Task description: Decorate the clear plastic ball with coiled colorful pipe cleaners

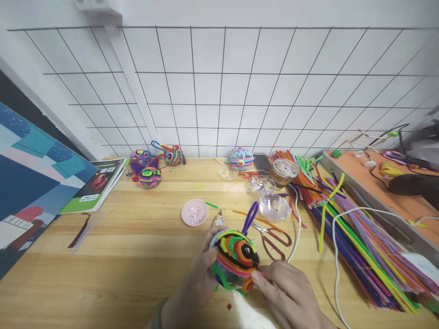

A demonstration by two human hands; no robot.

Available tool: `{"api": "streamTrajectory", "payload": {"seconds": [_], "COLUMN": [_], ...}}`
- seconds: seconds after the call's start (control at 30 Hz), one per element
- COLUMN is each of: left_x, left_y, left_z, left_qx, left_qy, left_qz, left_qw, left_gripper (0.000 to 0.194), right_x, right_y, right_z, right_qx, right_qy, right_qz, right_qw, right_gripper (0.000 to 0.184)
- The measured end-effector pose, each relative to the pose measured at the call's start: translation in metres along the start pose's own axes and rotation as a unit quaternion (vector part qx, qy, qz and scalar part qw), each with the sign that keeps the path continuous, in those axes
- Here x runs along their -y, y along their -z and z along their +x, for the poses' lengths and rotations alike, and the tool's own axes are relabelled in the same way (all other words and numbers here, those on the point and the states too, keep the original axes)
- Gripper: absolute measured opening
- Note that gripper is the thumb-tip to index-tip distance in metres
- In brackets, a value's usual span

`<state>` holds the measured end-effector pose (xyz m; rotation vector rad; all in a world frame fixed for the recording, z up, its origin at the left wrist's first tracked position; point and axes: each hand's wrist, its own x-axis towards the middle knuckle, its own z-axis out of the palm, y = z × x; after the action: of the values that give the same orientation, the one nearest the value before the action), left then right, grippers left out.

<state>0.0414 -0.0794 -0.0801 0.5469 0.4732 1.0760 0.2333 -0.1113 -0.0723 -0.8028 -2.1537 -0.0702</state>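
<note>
A clear plastic ball, partly covered with colourful pipe cleaners and bearing a black eye, is in my left hand. Its thumb presses the ball's left side. My right hand is closed at the ball's lower right, thumb and index finger pinching the end of a pink pipe cleaner that runs along the surface. A purple pipe-cleaner loop sticks up from the top. An orange coil sits on the lower right side. Behind the ball are red-handled scissors and a partly hidden pen-like tool.
A pink dish with small beads lies ahead. Clear half-shells and a lidded tub stand behind the scissors. Bundled pipe cleaners and a white cable fill the right. Finished balls sit at back left.
</note>
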Motion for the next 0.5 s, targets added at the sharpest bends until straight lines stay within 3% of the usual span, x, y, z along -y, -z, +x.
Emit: {"api": "streamTrajectory", "payload": {"seconds": [0.5], "left_x": [-0.004], "left_y": [-0.001], "left_z": [0.0], "left_qx": [0.012], "left_qy": [-0.029], "left_qz": [0.038], "left_qw": [0.999], "left_gripper": [0.04], "right_x": [-0.01], "right_y": [-0.009], "right_z": [-0.026], "right_qx": [0.031], "right_qy": [0.012], "right_qz": [-0.007], "right_qw": [0.999], "right_gripper": [0.048]}}
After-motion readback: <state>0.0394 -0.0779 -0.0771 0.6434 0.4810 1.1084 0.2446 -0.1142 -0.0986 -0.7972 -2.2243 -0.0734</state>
